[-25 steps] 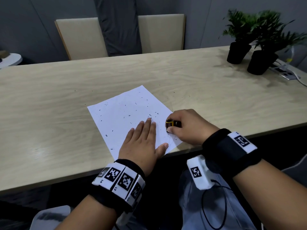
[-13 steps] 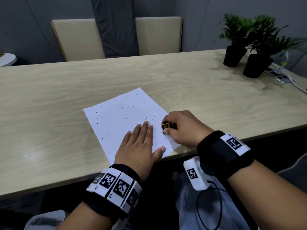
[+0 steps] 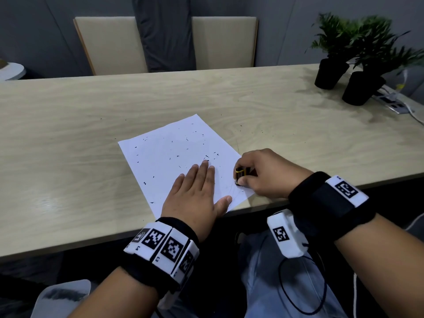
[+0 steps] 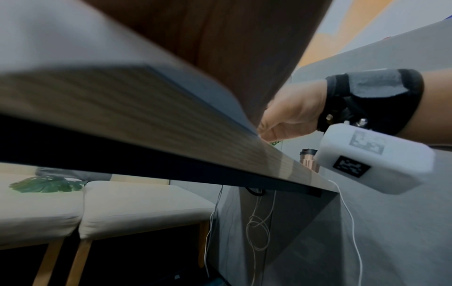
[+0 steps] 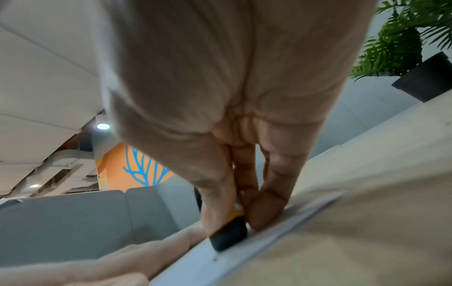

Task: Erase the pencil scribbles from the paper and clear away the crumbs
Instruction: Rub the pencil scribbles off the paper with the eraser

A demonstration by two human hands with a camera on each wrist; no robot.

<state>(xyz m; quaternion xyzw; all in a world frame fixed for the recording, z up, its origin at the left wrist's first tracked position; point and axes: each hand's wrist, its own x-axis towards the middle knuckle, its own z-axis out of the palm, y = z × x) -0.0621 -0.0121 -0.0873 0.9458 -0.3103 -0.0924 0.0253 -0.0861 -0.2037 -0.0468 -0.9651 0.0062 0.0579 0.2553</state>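
Note:
A white sheet of paper [image 3: 169, 154] lies angled on the wooden table, near its front edge, dotted with dark eraser crumbs [image 3: 207, 159]. My left hand [image 3: 197, 191] lies flat on the sheet's near part with straight fingers. My right hand [image 3: 263, 173] pinches a black eraser in a yellow sleeve [image 3: 241, 174] between thumb and fingers. The eraser's tip [image 5: 228, 239] touches the paper at its near right corner. Faint pencil lines [image 3: 229, 188] show between the two hands. In the left wrist view only the table edge [image 4: 195, 154] and my right hand [image 4: 291, 114] appear.
More crumbs are scattered on the bare table [image 3: 68, 157] around the sheet. Two potted plants [image 3: 332, 56] stand at the far right beside a power strip [image 3: 397, 106]. Two beige chairs [image 3: 110, 44] stand behind the far edge.
The eraser in my right hand has slid a little toward the paper's near right corner. My left hand stays flat on the sheet.

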